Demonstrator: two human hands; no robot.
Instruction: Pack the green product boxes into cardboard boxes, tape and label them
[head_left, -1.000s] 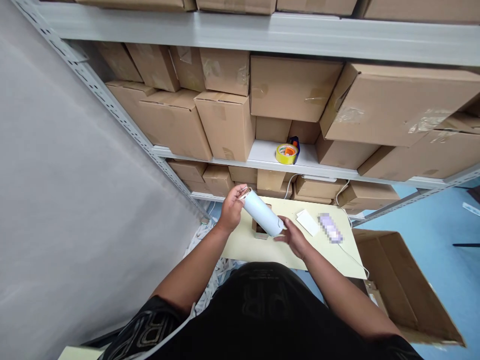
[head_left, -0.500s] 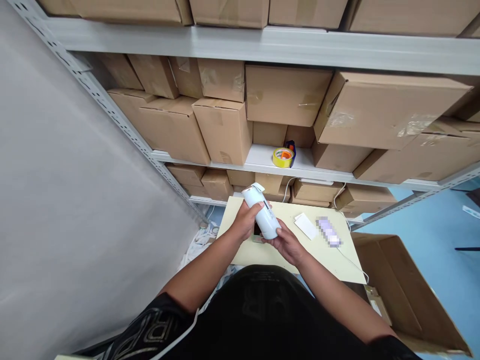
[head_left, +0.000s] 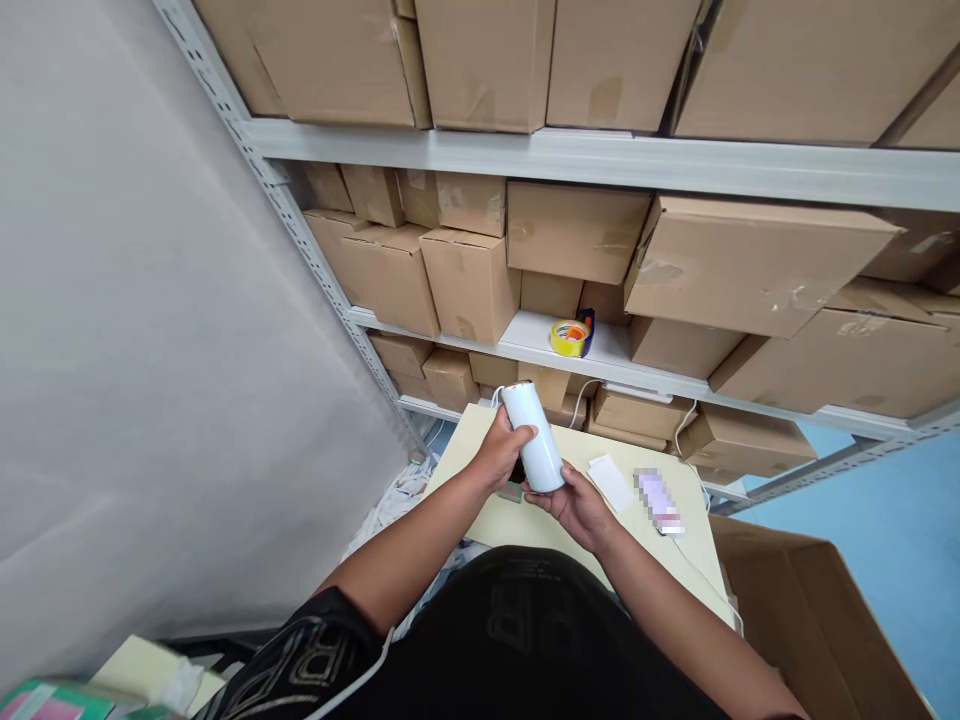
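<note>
Pale-blue cylinder (head_left: pixel 534 440) rolled round since last frame — printed face out of sight, plain side up, white loop (head_left: pixel 496 397) at upper left. Likely mid-turn, work centred on cylinder itself. Left hand (head_left: pixel 499 450) curled round side, thumb across front; right hand (head_left: pixel 574 508) gripping bottom end, fingers beneath — cylinder held above tabletop (head_left: pixel 525 526).

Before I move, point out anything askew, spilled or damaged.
Loose white scraps litter the floor between the grey wall and the cream rectangular table; they look untidy. A large brown cardboard box on the middle shelf appears to jut out. The smooth pale blue cylinder shows no visible damage.
</note>
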